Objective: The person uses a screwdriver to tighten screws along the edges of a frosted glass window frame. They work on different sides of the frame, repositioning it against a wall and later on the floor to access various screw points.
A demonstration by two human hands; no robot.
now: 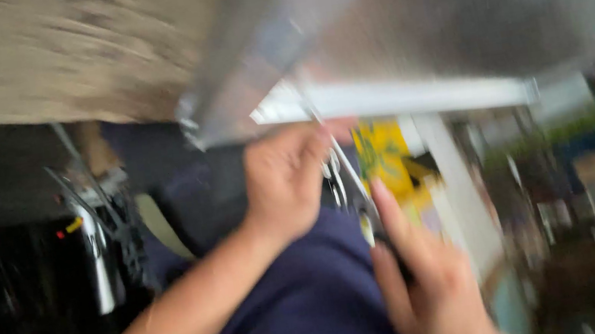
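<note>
Left hand (286, 184) bare, no glove, no ring or watch visible. Left forearm (180, 320) bare, no sleeve in view. Right hand (427, 280) bare too. Dark navy-blue garment (308, 303) covers body below hands. Whole view motion-blurred.

There is just one view. The camera sits on the person's head and looks down, tipped a bit to one side, so the grey metal sheet (445, 10) slants across the top. It is very near the two hands — the left hand (288, 183) in the middle and the right hand (427, 280) low down, both big in the picture. The dark blue lap (308, 303) fills the bottom. Everything looks smeared. No second view shares the scene.
</note>
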